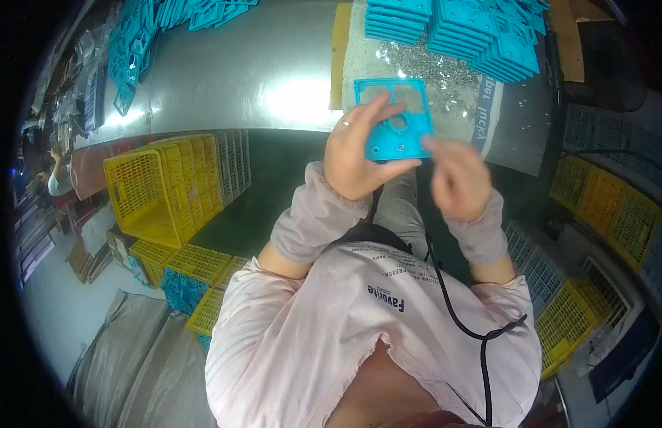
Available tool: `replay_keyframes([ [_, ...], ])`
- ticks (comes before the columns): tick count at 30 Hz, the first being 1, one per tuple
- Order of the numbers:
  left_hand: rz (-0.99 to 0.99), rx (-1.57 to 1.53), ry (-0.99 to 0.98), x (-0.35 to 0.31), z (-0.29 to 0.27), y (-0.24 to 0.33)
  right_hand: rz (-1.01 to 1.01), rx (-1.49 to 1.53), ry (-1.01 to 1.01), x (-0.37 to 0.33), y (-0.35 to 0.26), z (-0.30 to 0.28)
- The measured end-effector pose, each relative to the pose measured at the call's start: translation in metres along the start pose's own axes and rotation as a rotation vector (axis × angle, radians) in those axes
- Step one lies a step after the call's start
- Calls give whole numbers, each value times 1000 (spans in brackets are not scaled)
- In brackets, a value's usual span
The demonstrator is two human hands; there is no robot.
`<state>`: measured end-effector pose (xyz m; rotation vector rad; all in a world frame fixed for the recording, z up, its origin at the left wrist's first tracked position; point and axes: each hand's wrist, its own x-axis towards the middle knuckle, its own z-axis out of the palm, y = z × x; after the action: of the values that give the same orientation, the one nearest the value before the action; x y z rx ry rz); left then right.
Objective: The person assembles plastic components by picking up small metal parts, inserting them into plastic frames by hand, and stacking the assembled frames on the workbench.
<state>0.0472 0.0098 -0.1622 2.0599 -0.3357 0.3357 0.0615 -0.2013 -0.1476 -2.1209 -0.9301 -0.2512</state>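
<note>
A flat turquoise plastic plate [414, 128] with a rectangular opening, a round hole and small fittings along its lower edge is held up at the table's front edge. My left hand [356, 153] grips it from the left, thumb under the lower edge and fingers over its face. At its lower right corner is my right hand [459, 178], smeared by motion; its fingertips are close to the plate, but whether they hold anything is hidden by the blur. Beyond the plate, many small metal pieces [438, 71] lie scattered on a pale sheet [373, 64].
Stacked turquoise plates [463, 32] stand at the back right, and a loose heap of them [135, 50] lies at the back left of the metal table [224, 78]. Yellow crates [142, 189] stand on the left; more yellow crates [605, 207] are on the right. A black cable [452, 307] hangs over my front.
</note>
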Motion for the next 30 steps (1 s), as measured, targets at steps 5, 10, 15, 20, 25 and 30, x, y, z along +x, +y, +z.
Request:
replay_keyframes([
  [5, -264, -320, -13, 1, -5, 7, 526, -21, 429, -39, 87, 24],
  [10, -248, -313, -10, 5, -6, 5, 478, -398, 89, -58, 139, 39],
  [15, -242, -265, -15, 9, 0, 1, 457, -463, 37, -69, 163, 51],
  [20, -141, 143, 75, -2, 26, -58, 577, -455, 26, -68, 169, 54],
  [25, -187, 237, 100, -17, 57, -122, 703, -466, -127, -57, 166, 48],
  [30, -240, 374, 114, -13, 71, -127, 729, -384, -41, -61, 165, 42],
])
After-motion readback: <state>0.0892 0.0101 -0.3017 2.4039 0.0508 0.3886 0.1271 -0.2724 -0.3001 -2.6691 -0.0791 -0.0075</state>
